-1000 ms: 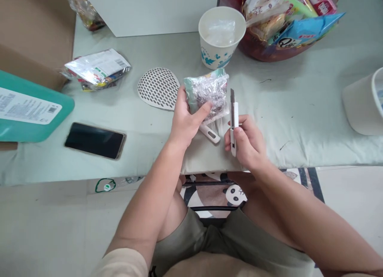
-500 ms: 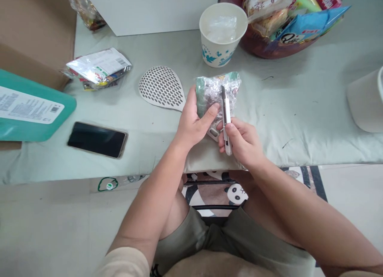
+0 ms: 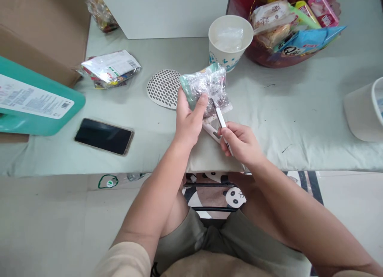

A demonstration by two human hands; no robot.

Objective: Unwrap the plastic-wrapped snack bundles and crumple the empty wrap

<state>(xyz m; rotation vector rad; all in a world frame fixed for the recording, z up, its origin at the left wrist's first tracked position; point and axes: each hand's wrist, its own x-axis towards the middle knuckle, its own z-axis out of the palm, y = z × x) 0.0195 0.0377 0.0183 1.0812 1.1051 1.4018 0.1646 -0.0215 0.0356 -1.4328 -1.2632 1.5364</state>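
My left hand [image 3: 191, 119] is closed on a clear and green plastic packet [image 3: 206, 85], its thumb pressed on the front. Dark contents show through the crinkled film. In my right hand [image 3: 239, 141] is a white utility knife [image 3: 220, 118] with its dark blade out. The blade tip is at the packet's surface, close to my left thumb; whether it has gone through the film I cannot tell. Under the packet and my left hand lies a grey perforated skimmer [image 3: 163, 87], its handle end [image 3: 212, 131] showing below the packet.
Behind the packet stands a paper cup [image 3: 230, 43] with clear plastic inside. A red basket [image 3: 269, 61] of snacks is at the back right, a white tub [image 3: 363, 113] at the right. To the left are a phone [image 3: 103, 136], a wrapped pack [image 3: 110, 69] and a green jug [image 3: 38, 117].
The packet has been lifted and tilted, shifting left over the skimmer. The knife has turned from nearly upright to slanting left, its tip now lower at the packet. The view has shifted slightly.
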